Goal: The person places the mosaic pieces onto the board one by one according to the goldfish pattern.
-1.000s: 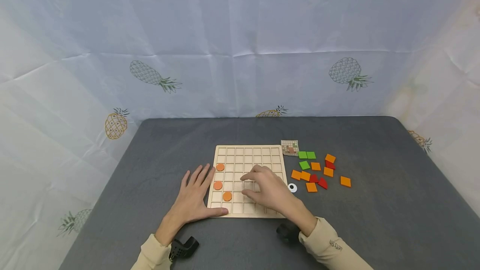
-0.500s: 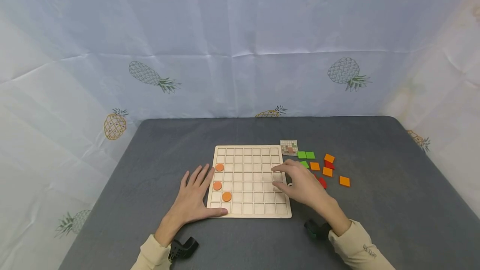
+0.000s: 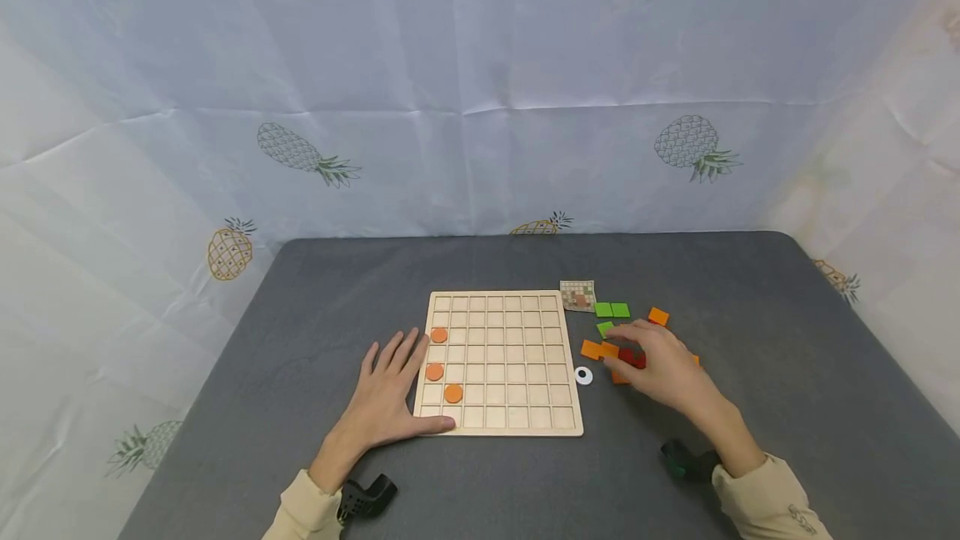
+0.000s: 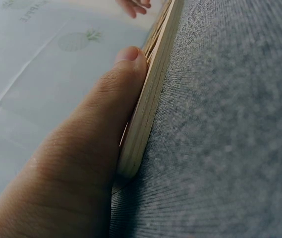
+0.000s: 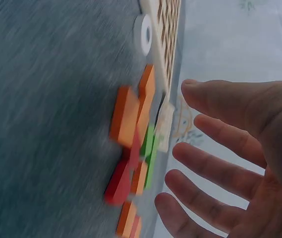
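Note:
My left hand (image 3: 386, 398) lies spread at the near-left corner of a wooden grid board (image 3: 517, 365), its thumb resting on the front rim. In the left wrist view that thumb (image 4: 126, 69) lies along the board's edge. Three orange discs (image 3: 453, 393) sit in cells on the board's left side. My right hand (image 3: 667, 369) hovers over loose pieces right of the board, fingers and thumb apart and holding nothing. Beneath and beside it are orange squares (image 3: 591, 349), red pieces (image 5: 118, 183) and a small green square (image 3: 605, 329); the hand hides some of them.
A white disc with a dark centre (image 3: 583, 375) lies by the board's right edge. A small printed card (image 3: 577, 296) touches its far-right corner, beside two green squares (image 3: 619, 309). A pineapple-print curtain (image 3: 465, 107) hangs behind the grey table (image 3: 360, 273).
My right hand has moved right, from above the middle of the board to above the loose pieces, uncovering the board's right side. My left hand has stayed in place.

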Tool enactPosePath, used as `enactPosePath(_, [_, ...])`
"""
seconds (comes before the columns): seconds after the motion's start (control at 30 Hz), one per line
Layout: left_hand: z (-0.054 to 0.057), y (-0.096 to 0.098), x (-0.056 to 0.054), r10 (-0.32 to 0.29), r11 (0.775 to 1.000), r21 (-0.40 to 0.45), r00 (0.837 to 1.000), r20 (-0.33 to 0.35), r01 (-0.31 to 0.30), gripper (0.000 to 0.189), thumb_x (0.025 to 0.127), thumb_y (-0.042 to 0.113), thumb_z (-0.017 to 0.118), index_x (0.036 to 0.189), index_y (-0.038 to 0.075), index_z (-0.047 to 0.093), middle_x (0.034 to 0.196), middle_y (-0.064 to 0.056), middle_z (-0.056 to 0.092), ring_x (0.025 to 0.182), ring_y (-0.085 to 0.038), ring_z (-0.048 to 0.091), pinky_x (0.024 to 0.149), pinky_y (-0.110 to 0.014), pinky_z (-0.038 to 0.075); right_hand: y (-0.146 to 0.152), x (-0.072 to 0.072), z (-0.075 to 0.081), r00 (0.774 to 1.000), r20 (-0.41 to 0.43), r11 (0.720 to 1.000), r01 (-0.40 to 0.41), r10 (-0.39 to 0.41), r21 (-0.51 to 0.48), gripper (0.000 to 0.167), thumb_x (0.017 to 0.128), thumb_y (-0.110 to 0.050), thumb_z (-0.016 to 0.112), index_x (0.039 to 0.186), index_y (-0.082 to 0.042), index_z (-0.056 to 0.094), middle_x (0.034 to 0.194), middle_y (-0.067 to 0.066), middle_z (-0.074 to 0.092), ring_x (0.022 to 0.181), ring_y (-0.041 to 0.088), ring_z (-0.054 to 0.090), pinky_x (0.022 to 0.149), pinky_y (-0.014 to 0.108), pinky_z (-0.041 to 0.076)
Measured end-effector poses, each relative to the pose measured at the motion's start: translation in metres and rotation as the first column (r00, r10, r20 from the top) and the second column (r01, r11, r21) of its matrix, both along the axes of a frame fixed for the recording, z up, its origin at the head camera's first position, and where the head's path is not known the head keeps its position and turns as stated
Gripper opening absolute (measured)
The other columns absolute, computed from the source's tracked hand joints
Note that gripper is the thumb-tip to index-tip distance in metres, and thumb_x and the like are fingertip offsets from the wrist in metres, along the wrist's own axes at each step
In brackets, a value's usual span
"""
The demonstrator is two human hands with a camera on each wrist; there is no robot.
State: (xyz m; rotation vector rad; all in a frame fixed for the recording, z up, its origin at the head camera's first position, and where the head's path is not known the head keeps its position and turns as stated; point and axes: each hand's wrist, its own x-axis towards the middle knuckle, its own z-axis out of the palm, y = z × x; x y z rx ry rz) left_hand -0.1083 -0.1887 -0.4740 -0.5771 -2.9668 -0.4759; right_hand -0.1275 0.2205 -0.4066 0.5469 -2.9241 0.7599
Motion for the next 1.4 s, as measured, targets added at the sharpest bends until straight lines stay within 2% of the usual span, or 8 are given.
enactPosePath(0.3, [0.001,0.0,-0.001,0.0,1.0,0.01,1.0,0.006,0.0,0.127,0.069,0.092,0.061,0.164,0.015,0.026,0.17,-0.014,0.026,0.157,-0.04,0.025,0.121,-0.069,0.014,0.02,0.0,-0.007,0.992,0.111,0.996,0.05,-0.058,0.077,0.04,0.085,-0.021,0.083,0.12,-0.002,0.074,0.114,0.014,0.076,0.097,0.029,0.069,0.088,0.055,0.058])
enactPosePath(0.47, [0.001,0.0,-0.001,0.004,1.0,0.004,1.0,0.003,-0.004,0.127,0.069,0.092,0.061,0.164,0.015,0.026,0.17,-0.014,0.027,0.156,-0.04,0.025,0.122,-0.068,0.015,0.026,0.0,-0.008,0.987,0.148,0.992,0.046,-0.064,0.122,0.045,0.085,-0.026,0.083,0.122,-0.002,0.073,0.117,0.016,0.075,0.104,0.036,0.068,0.09,0.061,0.055])
enactPosePath(0.7, [-0.001,0.0,-0.001,0.002,1.0,0.004,1.0,0.0,-0.002,0.127,0.069,0.093,0.059,0.164,0.015,0.027,0.17,-0.014,0.027,0.156,-0.04,0.026,0.121,-0.068,0.015,0.033,0.006,-0.01,0.993,0.11,0.991,0.018,-0.033,0.132,0.047,0.083,-0.026,0.085,0.122,-0.002,0.073,0.117,0.018,0.074,0.103,0.036,0.068,0.089,0.06,0.056])
enactPosePath(0.8, [-0.001,-0.001,-0.001,0.0,1.0,0.005,1.0,-0.006,0.0,0.127,0.069,0.093,0.059,0.164,0.015,0.027,0.17,-0.014,0.027,0.156,-0.04,0.026,0.121,-0.069,0.015,0.039,0.01,-0.01,0.994,0.109,0.991,-0.002,-0.012,0.132,0.048,0.082,-0.025,0.085,0.123,-0.001,0.073,0.109,0.015,0.072,0.094,0.031,0.065,0.08,0.052,0.058])
enactPosePath(0.87, [0.0,-0.001,-0.001,0.0,1.0,0.002,1.0,-0.009,0.0,0.126,0.069,0.093,0.059,0.164,0.015,0.027,0.17,-0.014,0.027,0.156,-0.04,0.026,0.121,-0.069,0.016,0.041,0.011,-0.009,0.992,0.129,0.991,-0.015,-0.003,0.135,0.05,0.082,-0.025,0.085,0.123,0.0,0.073,0.1,0.01,0.07,0.085,0.024,0.061,0.071,0.042,0.055])
enactPosePath(0.97, [0.0,-0.001,-0.001,0.001,1.0,-0.002,1.0,-0.01,-0.001,0.126,0.069,0.092,0.06,0.164,0.015,0.027,0.17,-0.013,0.027,0.156,-0.039,0.026,0.121,-0.068,0.016,0.043,0.013,-0.009,0.986,0.169,0.989,-0.023,-0.002,0.146,0.053,0.083,-0.026,0.085,0.125,0.002,0.071,0.093,0.003,0.066,0.08,0.015,0.057,0.066,0.033,0.049])
enactPosePath(1.17, [0.002,-0.001,0.0,0.0,1.0,0.006,1.0,0.004,0.0,0.127,0.069,0.091,0.062,0.164,0.015,0.026,0.17,-0.014,0.027,0.156,-0.04,0.025,0.122,-0.068,0.015,0.042,0.015,-0.01,0.978,0.21,0.991,-0.015,-0.013,0.131,0.054,0.082,-0.025,0.085,0.124,0.006,0.07,0.085,-0.001,0.062,0.076,0.011,0.051,0.062,0.027,0.044])
enactPosePath(1.4, [0.0,-0.001,0.0,0.001,1.0,0.001,1.0,0.011,-0.001,0.126,0.07,0.092,0.059,0.164,0.016,0.025,0.17,-0.014,0.026,0.157,-0.04,0.025,0.122,-0.069,0.014,0.043,0.014,-0.015,0.979,0.199,0.994,0.019,-0.041,0.111,0.046,0.084,-0.02,0.084,0.119,0.006,0.072,0.08,-0.002,0.06,0.069,0.009,0.047,0.058,0.024,0.04])
